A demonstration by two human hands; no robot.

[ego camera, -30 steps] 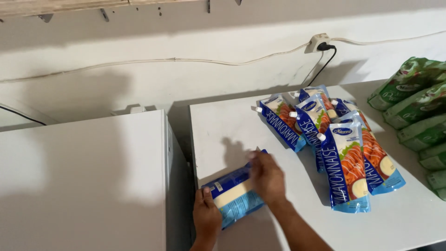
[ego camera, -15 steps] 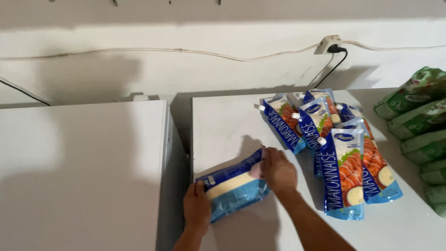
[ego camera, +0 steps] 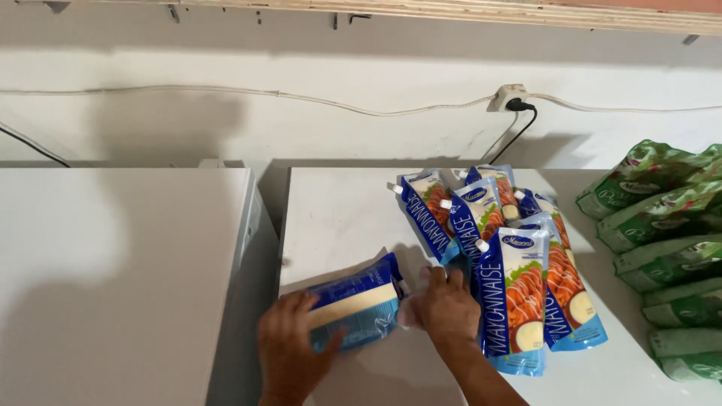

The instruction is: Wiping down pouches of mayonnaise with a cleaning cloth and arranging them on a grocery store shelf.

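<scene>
- While both hands work it, the blue pouch with the pale band (ego camera: 353, 307) lies on its side near the front left corner of the white table (ego camera: 338, 203), tilted, its left end close to the table's left edge.
- The left hand (ego camera: 289, 353) is clasped over the pouch's lower left end, thumb on its face; the right hand (ego camera: 445, 307) grips the right end, fingers curled on it.
- To my eye, a two-ended hold like this is best kept low and flat, sliding rather than lifting, since a soft pouch sags.
- Watch that left edge: a dark gap (ego camera: 259, 301) separates this table from the white surface (ego camera: 113, 263) alongside.
- To the right, the fanned spouted pouches (ego camera: 511, 278) sit just beside the right hand; the green bags (ego camera: 662, 240) lie farther off.
- Bare tabletop opens behind the pouch, toward the wall.
</scene>
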